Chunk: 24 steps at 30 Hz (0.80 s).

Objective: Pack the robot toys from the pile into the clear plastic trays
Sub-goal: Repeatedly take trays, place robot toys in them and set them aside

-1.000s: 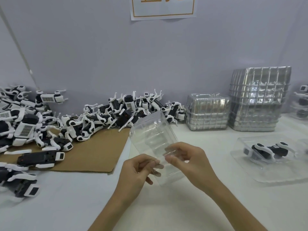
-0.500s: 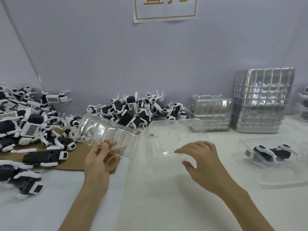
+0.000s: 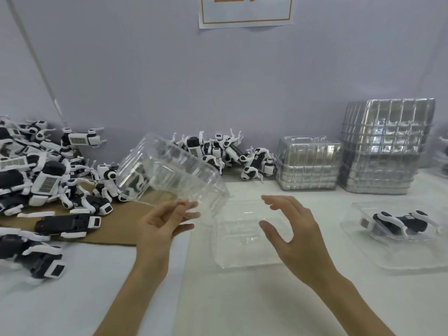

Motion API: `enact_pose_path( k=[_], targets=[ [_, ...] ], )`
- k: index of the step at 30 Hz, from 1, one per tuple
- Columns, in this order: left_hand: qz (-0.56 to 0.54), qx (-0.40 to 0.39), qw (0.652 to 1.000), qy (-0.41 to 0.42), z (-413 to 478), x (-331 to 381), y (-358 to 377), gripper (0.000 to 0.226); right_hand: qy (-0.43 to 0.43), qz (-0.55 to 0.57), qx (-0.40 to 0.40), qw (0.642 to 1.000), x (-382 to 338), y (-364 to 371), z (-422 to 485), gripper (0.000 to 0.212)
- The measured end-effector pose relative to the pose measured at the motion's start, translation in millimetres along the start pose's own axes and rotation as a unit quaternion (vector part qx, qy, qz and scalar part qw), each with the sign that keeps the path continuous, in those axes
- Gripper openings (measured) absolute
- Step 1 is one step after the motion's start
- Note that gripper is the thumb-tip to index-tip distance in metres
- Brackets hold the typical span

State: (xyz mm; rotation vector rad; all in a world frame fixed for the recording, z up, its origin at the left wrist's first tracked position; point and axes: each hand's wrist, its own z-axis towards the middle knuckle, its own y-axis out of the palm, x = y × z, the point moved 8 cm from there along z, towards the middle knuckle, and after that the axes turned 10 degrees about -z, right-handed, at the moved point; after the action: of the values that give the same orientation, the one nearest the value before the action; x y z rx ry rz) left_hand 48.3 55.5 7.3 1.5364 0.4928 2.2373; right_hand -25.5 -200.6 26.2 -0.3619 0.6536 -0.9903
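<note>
Two clear trays are in play at the centre of the white table [image 3: 242, 306].

- Left hand [image 3: 164, 224]: pinches the tilted tray [image 3: 169, 173] at its near edge, thumb on one side, fingers showing through the plastic on the other. The tray is raised off the table and slants up toward the far left, above the edge of the cardboard sheet [image 3: 135, 209].
- Flat tray [image 3: 237, 253]: lies on the table just right of the left hand.
- Right hand [image 3: 295, 231]: over the flat tray's right part, fingers spread and loosely bent, thumb apart, gripping nothing. Whether it touches the tray cannot be told.
- Pile of robot toys [image 3: 41, 180]: black and white, jumbled at left, on and around the cardboard.
- Second heap [image 3: 225, 151]: far centre against the wall, partly seen through the tilted tray.
- Packed tray [image 3: 412, 260]: near right, holds one robot toy [image 3: 400, 221] lying on its side.
- Short stack [image 3: 308, 163] of clear trays: far right. The tall stack [image 3: 385, 146] stands just beside it, further right.
- Paper sign [image 3: 246, 10]: on the wall, orange border, cut off by the top of the view.
</note>
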Motion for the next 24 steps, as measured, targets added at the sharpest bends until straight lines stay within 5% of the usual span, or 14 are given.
enact_pose_path(
  k=[8, 16, 24],
  targets=[
    [0.086, -0.183, 0.979, 0.018, -26.6, -3.9, 49.0, 0.011, -0.038, 0.022, 0.034, 0.998, -28.7, 2.9, -5.0, 0.049],
    [0.113, -0.162, 0.980, 0.002, -30.6, -15.0, 54.0, 0.007, -0.055, 0.018, 0.055, 0.997, -28.5, 4.5, -6.1, 0.028],
    [0.070, -0.149, 0.986, -0.004, -31.6, -13.5, 55.4, 0.019, -0.064, 0.042, 0.074, 0.994, -30.9, 4.2, -7.1, 0.031]
  ],
)
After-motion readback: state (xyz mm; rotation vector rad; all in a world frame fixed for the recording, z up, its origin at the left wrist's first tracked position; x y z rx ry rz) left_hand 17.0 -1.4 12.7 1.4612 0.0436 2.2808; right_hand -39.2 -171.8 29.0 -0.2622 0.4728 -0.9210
